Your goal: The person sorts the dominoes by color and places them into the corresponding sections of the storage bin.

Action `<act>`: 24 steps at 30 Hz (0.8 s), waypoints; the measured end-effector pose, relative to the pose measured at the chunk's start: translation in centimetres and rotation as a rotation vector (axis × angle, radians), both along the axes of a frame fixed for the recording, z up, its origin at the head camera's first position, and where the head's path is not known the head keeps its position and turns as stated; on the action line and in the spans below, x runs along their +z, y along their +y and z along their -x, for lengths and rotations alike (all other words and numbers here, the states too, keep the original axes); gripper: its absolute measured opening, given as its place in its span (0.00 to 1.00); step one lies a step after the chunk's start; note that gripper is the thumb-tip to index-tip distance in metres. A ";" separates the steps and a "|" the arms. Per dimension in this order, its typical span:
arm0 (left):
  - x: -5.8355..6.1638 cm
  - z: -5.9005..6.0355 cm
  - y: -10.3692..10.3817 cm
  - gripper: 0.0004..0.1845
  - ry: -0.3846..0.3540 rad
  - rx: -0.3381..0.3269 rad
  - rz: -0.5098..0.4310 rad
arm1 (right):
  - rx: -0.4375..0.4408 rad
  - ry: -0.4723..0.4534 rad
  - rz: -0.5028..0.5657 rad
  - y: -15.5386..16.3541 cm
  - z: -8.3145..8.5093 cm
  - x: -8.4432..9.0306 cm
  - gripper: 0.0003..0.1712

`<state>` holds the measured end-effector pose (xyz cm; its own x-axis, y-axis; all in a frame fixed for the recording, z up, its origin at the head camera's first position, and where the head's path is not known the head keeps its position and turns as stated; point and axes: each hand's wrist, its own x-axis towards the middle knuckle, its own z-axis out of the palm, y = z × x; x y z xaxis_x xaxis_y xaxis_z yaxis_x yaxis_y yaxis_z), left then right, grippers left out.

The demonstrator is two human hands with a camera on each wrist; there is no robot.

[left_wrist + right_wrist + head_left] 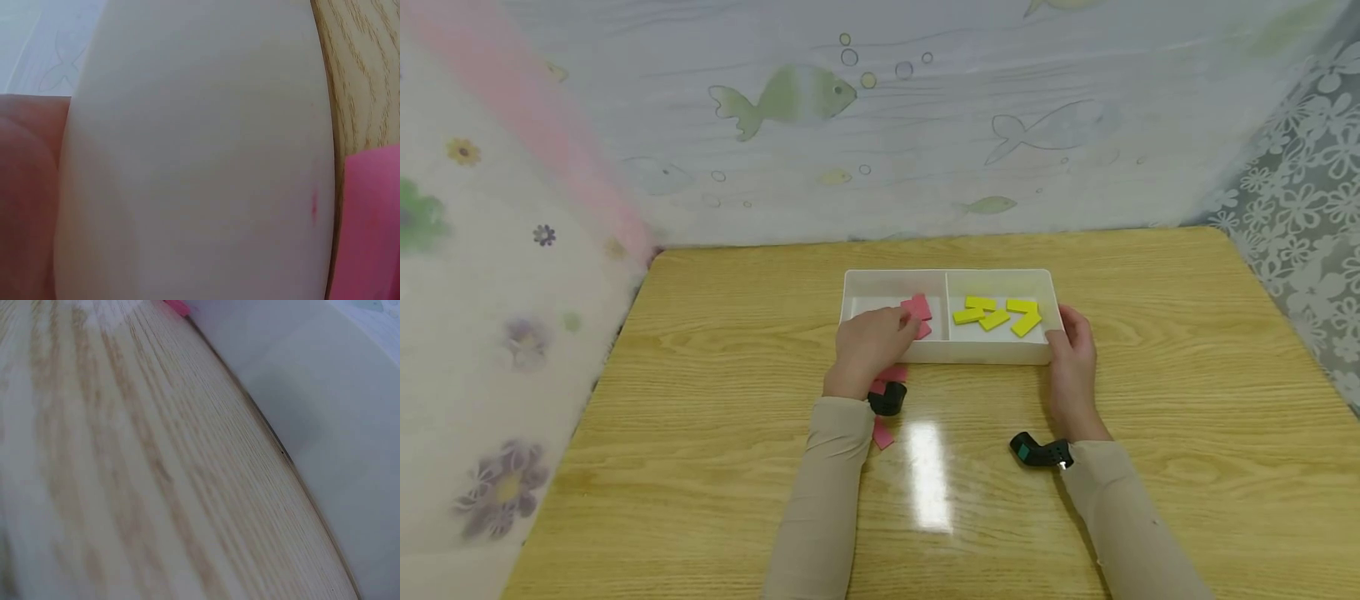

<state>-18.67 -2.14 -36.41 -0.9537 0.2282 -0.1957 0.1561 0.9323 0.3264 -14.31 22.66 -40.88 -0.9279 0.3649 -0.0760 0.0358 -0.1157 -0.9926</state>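
Note:
A white two-compartment tray (1000,353) sits on the wooden table. My left hand (872,342) reaches over its front wall into the left compartment, fingertips right at the pink tiles (917,306) there; I cannot tell whether they pinch one. Part of that hand (28,200) shows beside the tray's wall (194,150) in the left wrist view. At the tray's right end, my right hand (1072,375) grips it, thumb by the front corner and fingers along the side. Several yellow tiles (995,320) lie loosely in the right compartment.
More pink tiles (883,433) lie on the table (722,433) in front of the tray, partly covered by the left wrist and its black wrist camera (887,399). Another black camera (1037,452) is on the right wrist. A fish-patterned wall covering (925,192) stands behind the table.

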 end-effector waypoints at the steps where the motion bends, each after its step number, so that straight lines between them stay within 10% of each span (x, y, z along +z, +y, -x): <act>1: 0.0 0.0 0.0 0.20 -0.009 -0.003 0.005 | 0.000 -0.001 -0.001 0.0 0.0 0.0 0.23; 24: 0.1 -0.1 -0.3 0.23 0.006 -0.034 -0.083 | 0.007 -0.001 0.000 0.0 0.0 -0.1 0.23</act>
